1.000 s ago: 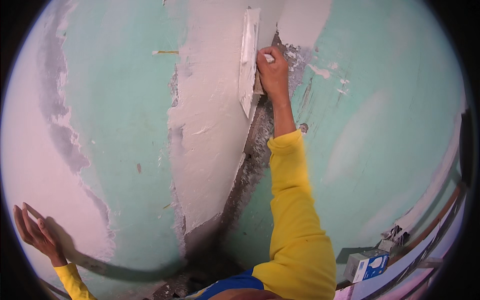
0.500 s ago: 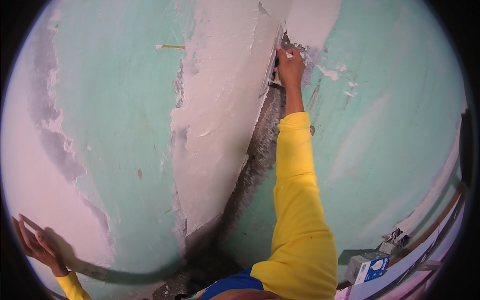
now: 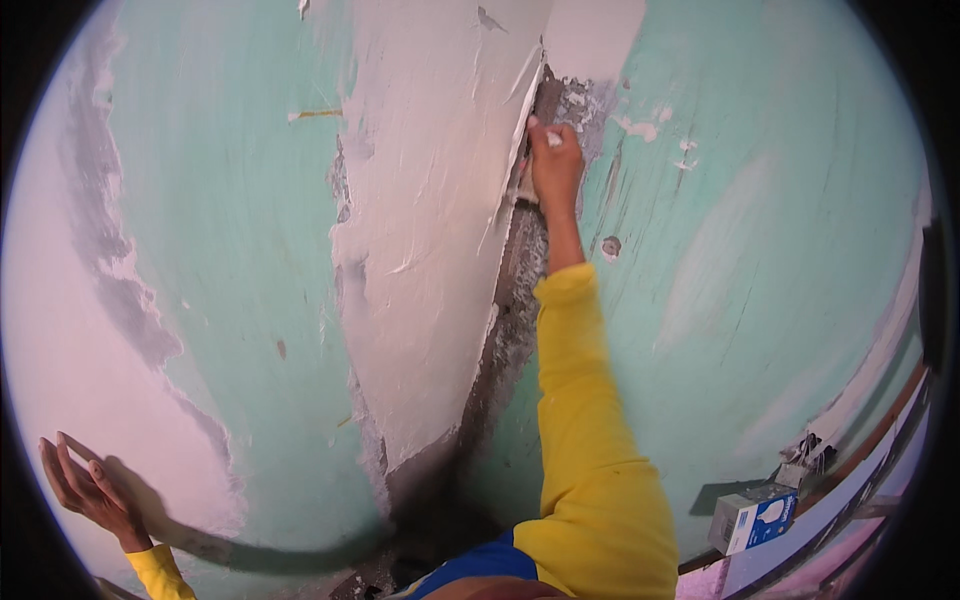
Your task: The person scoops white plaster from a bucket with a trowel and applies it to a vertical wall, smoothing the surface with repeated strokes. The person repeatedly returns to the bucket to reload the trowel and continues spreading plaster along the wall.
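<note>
My right hand is closed round the handle of a plastering trowel. The trowel lies edge-on along the wall corner, its blade mostly hidden by my fingers. Left of it, wet whitish plaster covers a broad band that narrows downward. A bare dark strip of rough wall runs along the plaster's right edge, under my wrist. Far off at the lower left, my left hand is open, fingers spread, close to or resting on a white-plastered patch; contact cannot be made out.
Pale green wall extends on both sides, with a small hole right of my forearm. At the lower right a blue and white box with a bulb picture sits by a socket with loose wires and a brown rail.
My right hand and the trowel have slid down a little along the plaster edge, exposing more bare wall above. The view has shifted slightly; my left hand keeps its spread pose.
</note>
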`<state>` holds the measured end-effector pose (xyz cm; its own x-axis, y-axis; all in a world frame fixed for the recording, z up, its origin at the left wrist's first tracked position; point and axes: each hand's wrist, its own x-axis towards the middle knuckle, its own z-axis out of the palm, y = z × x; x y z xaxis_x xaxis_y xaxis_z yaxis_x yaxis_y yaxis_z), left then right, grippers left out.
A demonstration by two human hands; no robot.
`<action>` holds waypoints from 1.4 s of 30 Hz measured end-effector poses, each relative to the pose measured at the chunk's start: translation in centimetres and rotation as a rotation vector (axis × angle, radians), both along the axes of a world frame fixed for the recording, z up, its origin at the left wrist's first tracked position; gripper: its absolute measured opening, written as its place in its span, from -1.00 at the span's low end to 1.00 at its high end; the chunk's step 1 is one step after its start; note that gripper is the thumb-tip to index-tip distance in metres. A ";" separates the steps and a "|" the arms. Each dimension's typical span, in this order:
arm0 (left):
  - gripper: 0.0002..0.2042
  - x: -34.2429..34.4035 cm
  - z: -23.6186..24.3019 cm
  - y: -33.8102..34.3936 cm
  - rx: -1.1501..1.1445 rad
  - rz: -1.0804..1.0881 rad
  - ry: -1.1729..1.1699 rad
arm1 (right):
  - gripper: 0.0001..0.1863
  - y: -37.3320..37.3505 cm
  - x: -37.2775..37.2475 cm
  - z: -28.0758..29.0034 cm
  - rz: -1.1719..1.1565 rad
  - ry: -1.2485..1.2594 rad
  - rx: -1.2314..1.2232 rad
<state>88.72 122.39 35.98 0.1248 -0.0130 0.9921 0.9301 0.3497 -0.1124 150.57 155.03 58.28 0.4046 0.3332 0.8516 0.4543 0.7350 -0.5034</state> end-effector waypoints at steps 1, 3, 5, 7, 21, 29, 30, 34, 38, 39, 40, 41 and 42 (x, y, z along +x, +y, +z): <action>-0.55 0.2 0.2 -0.1 -0.001 0.002 0.001 | -0.60 0.8 0.6 1.7 0.017 -0.004 0.009; -0.54 0.6 0.2 -0.2 -0.006 0.015 -0.012 | -0.58 2.1 1.7 4.8 -0.010 -0.011 -0.006; -0.53 0.5 0.0 -0.2 -0.011 0.011 -0.023 | -0.56 2.8 2.7 6.1 -0.014 -0.025 -0.033; -0.53 0.4 0.0 -0.2 -0.004 0.002 -0.025 | -0.54 2.9 2.6 6.5 0.015 -0.037 -0.060; -0.53 2.1 0.8 -0.3 -0.009 -0.052 -0.042 | -0.58 -2.9 -4.9 5.4 -0.108 -0.150 0.068; -0.55 1.5 0.9 -1.7 -0.033 -0.037 -0.068 | -0.60 -5.2 -8.7 2.5 -0.017 -0.139 0.102; -0.55 1.5 1.1 -1.7 -0.031 -0.051 -0.064 | -0.62 -4.4 -7.5 2.6 0.040 -0.022 0.095; -0.55 3.3 1.0 -0.4 -0.038 -0.073 -0.083 | -0.58 0.1 -0.8 4.1 0.156 0.151 -0.061; -0.55 3.1 1.3 -0.7 -0.016 -0.058 -0.077 | -0.58 -2.8 -5.2 6.2 0.252 0.023 -0.074; -0.55 3.2 1.3 -0.8 -0.018 -0.059 -0.078 | -0.59 -4.6 -7.1 6.4 0.257 -0.024 -0.075; -0.55 3.0 1.3 -0.9 -0.010 -0.071 -0.075 | -0.60 -6.1 -8.9 6.2 0.326 -0.060 -0.069; -0.54 2.7 1.2 -0.8 0.000 -0.085 -0.071 | -0.60 -7.2 -10.6 5.8 0.394 -0.093 -0.061; -0.54 2.7 1.1 -0.7 0.015 -0.101 -0.067 | -0.61 -7.9 -11.2 5.7 0.461 -0.128 -0.047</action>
<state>91.39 121.73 37.10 0.0559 -0.0376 0.9977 0.9659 0.2549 -0.0445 139.34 147.15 63.96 0.0987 0.4929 0.8645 0.1473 0.8519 -0.5025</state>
